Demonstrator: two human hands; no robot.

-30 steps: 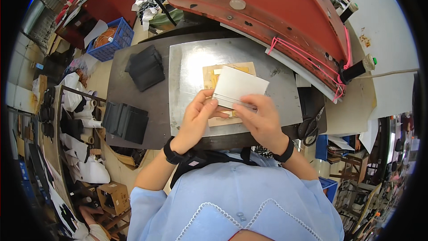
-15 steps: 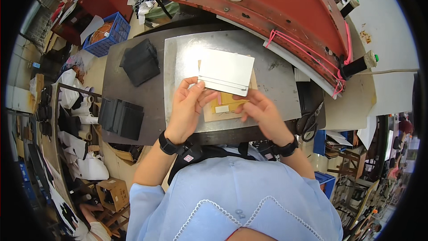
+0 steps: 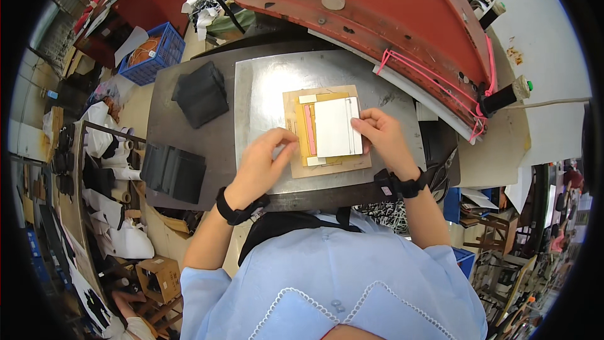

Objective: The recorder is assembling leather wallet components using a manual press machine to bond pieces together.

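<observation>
A thin white rectangular piece (image 3: 333, 129) with dark lines near its right edge lies over a yellow-and-pink form fixed on a brown board (image 3: 349, 167). My right hand (image 3: 382, 133) pinches the white piece at its right edge, thumb on top. At the board's left edge my left hand (image 3: 267, 157) is curled, thumb and fingertips drawn together; what is between them, if anything, I cannot make out. The form's pink strip (image 3: 309, 130) shows left of the white piece. Below the board is a shiny metal plate (image 3: 261, 91).
Two stacks of black pieces, a far one (image 3: 201, 96) and a nearer one (image 3: 174, 172), stand on the dark table at left. A large red machine arm (image 3: 377, 9) with pink cord overhangs the far right. Scissors (image 3: 442, 170) lie at right. A blue crate (image 3: 154, 56) sits far left.
The white piece has been turned and lowered onto the form, its lined edge now at right. My left hand has let go of it; my right hand has taken hold of its edge.
</observation>
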